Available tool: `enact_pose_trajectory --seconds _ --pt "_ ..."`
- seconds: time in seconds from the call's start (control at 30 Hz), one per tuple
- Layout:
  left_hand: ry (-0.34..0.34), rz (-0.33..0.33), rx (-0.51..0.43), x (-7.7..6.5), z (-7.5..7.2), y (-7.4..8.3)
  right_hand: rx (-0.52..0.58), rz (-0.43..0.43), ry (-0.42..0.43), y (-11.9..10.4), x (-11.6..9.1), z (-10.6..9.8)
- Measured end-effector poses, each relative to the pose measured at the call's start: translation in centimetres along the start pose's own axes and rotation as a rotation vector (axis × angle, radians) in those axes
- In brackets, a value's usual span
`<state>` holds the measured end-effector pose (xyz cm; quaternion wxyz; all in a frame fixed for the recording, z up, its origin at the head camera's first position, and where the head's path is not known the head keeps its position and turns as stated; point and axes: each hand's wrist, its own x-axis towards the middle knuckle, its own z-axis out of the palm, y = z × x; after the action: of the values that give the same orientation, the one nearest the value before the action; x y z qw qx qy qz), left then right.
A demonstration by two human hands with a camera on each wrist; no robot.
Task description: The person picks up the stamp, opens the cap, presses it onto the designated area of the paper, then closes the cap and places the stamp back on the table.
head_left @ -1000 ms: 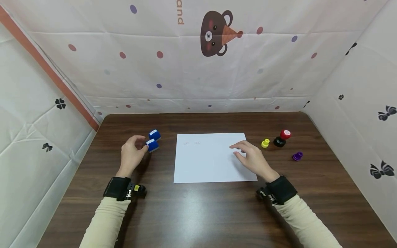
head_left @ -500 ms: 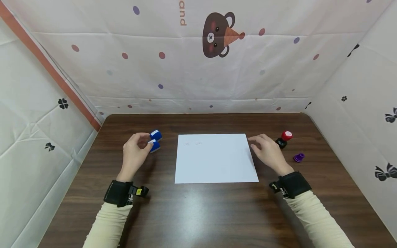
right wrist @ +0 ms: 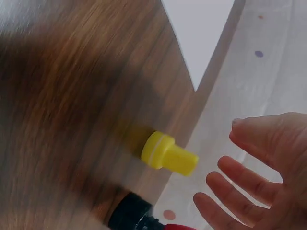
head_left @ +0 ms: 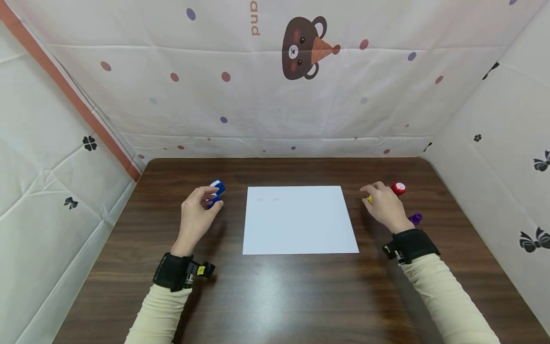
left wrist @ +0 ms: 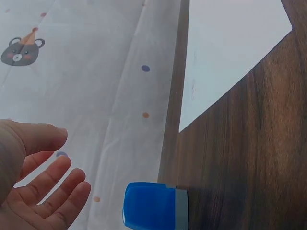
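Observation:
Thumb and fingers apart, my left hand (head_left: 197, 217) hovers at two blue stamps in the head view, partly covering them. The farther blue stamp (head_left: 219, 185) and the nearer blue stamp (head_left: 213, 202) sit left of the paper. One blue stamp (left wrist: 148, 205) with a grey base shows beyond the fingertips in the left wrist view. My right hand (head_left: 384, 206) reaches over a small yellow stamp (head_left: 370, 198), its fingers spread around it. In the right wrist view that yellow stamp (right wrist: 170, 154) stands on the table in front of the spread fingers (right wrist: 249, 184), apart from them.
A white sheet of paper (head_left: 301, 220) with faint small marks at its upper left lies mid-table. Beyond my right hand stands a stamp with a red top (head_left: 398, 188) and black base (right wrist: 129, 211). A purple stamp (head_left: 415, 218) is beside the right wrist. Printed cloth (head_left: 240, 95) hangs behind.
My right hand has moved right, from over the paper to the yellow stamp. My left hand has shifted slightly right, over the nearer blue stamp, with thumb and fingers spreading apart.

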<state>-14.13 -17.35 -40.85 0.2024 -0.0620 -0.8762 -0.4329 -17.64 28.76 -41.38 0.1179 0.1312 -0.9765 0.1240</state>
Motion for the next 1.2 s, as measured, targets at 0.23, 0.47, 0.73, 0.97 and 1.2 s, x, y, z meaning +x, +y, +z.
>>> enact_pose_trajectory --seconds 0.23,0.47,0.73,0.97,1.2 --pt "-0.009 -0.008 -0.029 -0.1 0.6 0.2 -0.015 0.047 -0.078 0.4 0.3 -0.1" --pt "-0.014 -0.020 -0.045 -0.1 1.3 0.5 -0.043 0.051 -0.091 0.9 0.5 0.2" --pt "-0.034 -0.024 -0.072 -0.2 2.2 0.8 -0.034 0.077 -0.139 1.1 0.9 0.5" --pt "-0.038 -0.029 -0.075 -0.2 2.8 0.9 -0.038 0.048 -0.111 1.6 1.0 1.2" --pt "-0.036 -0.029 -0.080 -0.2 3.2 1.0 0.018 0.037 -0.054 1.4 1.0 1.4"
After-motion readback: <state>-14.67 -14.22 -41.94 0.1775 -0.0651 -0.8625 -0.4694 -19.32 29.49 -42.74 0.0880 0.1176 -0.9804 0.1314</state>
